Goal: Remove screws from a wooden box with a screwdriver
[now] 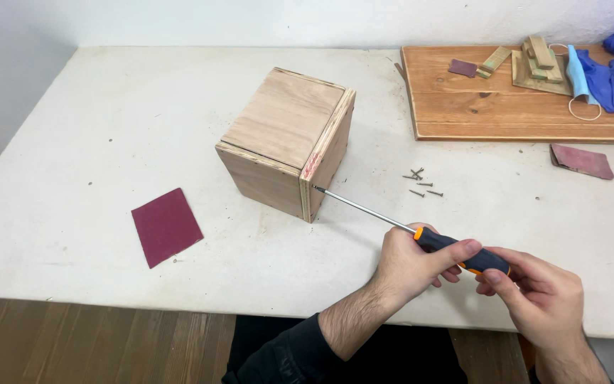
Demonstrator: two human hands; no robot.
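Note:
A plywood box (286, 139) stands on the white table (108, 114). A long screwdriver (364, 208) with a black and orange handle reaches from my hands to the box's right side panel, its tip touching the panel near the front corner. My left hand (410, 263) wraps the front of the handle. My right hand (538, 299) holds the rear end of the handle with its fingertips.
Several loose screws (421, 183) lie right of the box. A dark red sandpaper sheet (166, 225) lies at the left. At the back right a wooden board (477, 99) carries wood scraps, a face mask and blue gloves (612, 82). Another sandpaper piece (581, 161) lies below it.

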